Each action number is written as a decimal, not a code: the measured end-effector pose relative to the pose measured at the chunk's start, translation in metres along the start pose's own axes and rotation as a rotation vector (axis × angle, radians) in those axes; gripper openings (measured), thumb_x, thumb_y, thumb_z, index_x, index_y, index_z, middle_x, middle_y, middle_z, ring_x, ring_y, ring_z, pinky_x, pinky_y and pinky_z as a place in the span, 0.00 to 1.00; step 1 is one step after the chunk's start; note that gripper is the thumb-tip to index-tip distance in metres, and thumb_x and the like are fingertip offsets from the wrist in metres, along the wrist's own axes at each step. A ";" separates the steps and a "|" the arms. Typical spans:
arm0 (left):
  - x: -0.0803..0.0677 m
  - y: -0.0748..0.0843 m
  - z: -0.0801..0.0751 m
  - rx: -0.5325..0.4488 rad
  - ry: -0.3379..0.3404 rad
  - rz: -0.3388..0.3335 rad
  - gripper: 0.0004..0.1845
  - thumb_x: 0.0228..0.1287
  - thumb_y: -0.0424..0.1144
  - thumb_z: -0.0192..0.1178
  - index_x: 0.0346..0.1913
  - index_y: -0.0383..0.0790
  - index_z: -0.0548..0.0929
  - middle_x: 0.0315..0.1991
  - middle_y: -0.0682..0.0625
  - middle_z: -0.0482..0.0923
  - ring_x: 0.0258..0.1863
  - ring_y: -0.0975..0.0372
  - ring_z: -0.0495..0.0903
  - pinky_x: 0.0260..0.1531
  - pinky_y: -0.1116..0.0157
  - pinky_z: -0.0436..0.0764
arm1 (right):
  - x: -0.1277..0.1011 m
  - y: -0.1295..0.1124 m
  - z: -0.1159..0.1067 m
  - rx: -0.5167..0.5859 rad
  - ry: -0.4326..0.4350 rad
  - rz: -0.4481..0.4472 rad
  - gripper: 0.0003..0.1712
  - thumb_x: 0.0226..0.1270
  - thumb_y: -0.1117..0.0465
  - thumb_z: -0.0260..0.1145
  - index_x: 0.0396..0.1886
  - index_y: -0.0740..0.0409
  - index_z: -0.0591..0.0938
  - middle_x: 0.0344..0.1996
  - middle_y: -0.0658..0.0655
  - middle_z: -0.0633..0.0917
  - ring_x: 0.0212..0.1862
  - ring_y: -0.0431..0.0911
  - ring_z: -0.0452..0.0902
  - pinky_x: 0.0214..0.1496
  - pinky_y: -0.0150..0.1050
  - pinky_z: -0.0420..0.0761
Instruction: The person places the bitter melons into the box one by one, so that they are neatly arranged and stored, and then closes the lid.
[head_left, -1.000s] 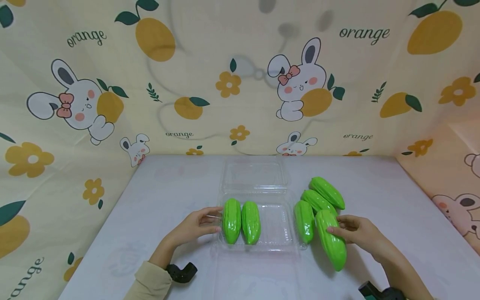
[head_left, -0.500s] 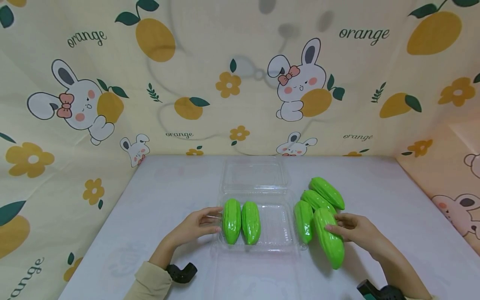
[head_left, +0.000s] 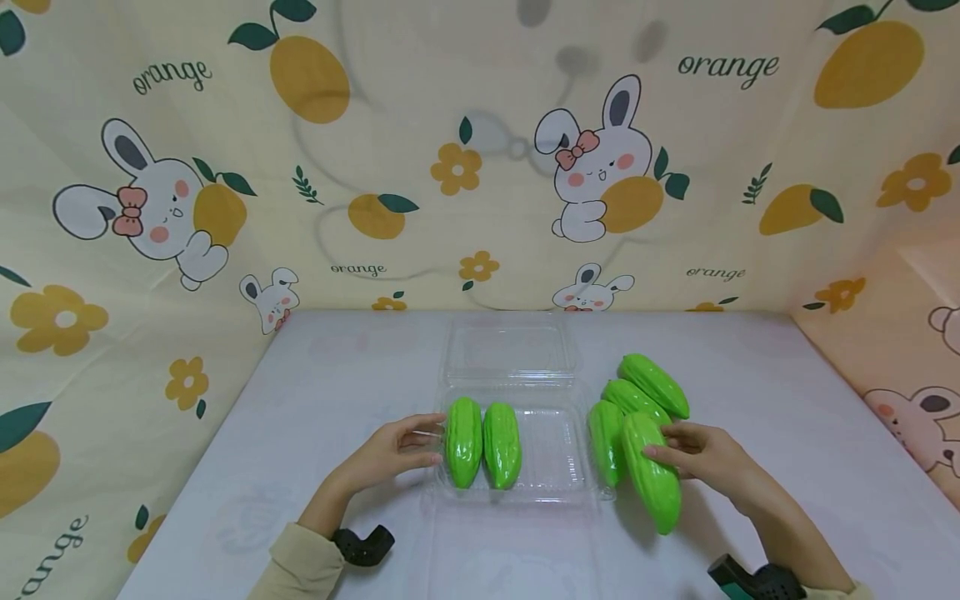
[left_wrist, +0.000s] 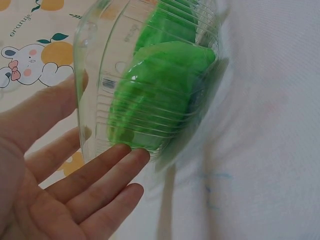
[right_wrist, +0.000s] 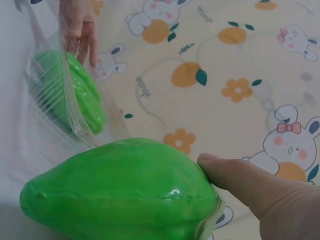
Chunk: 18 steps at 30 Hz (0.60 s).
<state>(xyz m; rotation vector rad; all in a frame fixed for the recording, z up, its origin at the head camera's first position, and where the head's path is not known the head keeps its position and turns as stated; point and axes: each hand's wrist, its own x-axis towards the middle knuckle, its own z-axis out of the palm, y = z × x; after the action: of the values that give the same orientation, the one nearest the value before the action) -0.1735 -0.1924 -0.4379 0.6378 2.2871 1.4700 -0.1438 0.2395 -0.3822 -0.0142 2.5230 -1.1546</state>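
Note:
A clear plastic clamshell box [head_left: 557, 471] lies open on the white table and holds two green bitter gourds [head_left: 464, 440] [head_left: 502, 444] in its left half. My left hand [head_left: 429, 439] touches the box's left wall [left_wrist: 100, 75] with straight fingers [left_wrist: 95, 175]. Through that wall one of the gourds [left_wrist: 155, 95] shows. To the right of the box, my right hand [head_left: 663, 446] grips another green gourd [head_left: 651, 471], with the thumb [right_wrist: 240, 180] pressed on its side [right_wrist: 120, 190]. This gourd points toward me and leans against a neighbouring gourd [head_left: 606, 440].
Two more green gourds [head_left: 633, 398] [head_left: 656, 383] lie behind my right hand. The box's lid [head_left: 510, 350] is folded back, flat on the table. A cloth printed with rabbits and oranges walls in the table at the back and on both sides.
My right hand has drawn the gripped gourd a little left and away from me, closer to the box. The left hand and the box have not moved.

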 end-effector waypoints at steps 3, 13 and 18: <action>0.000 0.000 0.000 0.003 0.001 0.001 0.33 0.60 0.43 0.61 0.66 0.37 0.64 0.61 0.36 0.71 0.59 0.45 0.74 0.56 0.61 0.79 | 0.001 -0.002 0.001 0.005 -0.001 0.003 0.44 0.62 0.47 0.62 0.63 0.78 0.61 0.60 0.76 0.70 0.57 0.59 0.73 0.40 0.33 0.83; 0.001 -0.001 0.000 0.015 0.003 0.001 0.33 0.59 0.44 0.62 0.66 0.38 0.64 0.61 0.37 0.71 0.59 0.45 0.74 0.57 0.60 0.79 | 0.005 -0.006 0.005 0.029 -0.014 -0.012 0.42 0.63 0.48 0.62 0.63 0.77 0.62 0.60 0.77 0.69 0.59 0.62 0.71 0.42 0.35 0.84; 0.001 -0.002 0.000 0.012 0.002 -0.003 0.33 0.59 0.44 0.62 0.66 0.38 0.64 0.61 0.37 0.71 0.59 0.45 0.74 0.56 0.61 0.79 | 0.007 -0.008 0.008 0.026 -0.011 -0.020 0.41 0.63 0.48 0.62 0.63 0.76 0.63 0.59 0.77 0.70 0.58 0.60 0.72 0.41 0.34 0.83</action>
<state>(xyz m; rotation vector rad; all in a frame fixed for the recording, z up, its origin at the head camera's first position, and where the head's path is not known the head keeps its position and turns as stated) -0.1743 -0.1926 -0.4396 0.6365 2.2989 1.4573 -0.1487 0.2278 -0.3834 -0.0396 2.5032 -1.1920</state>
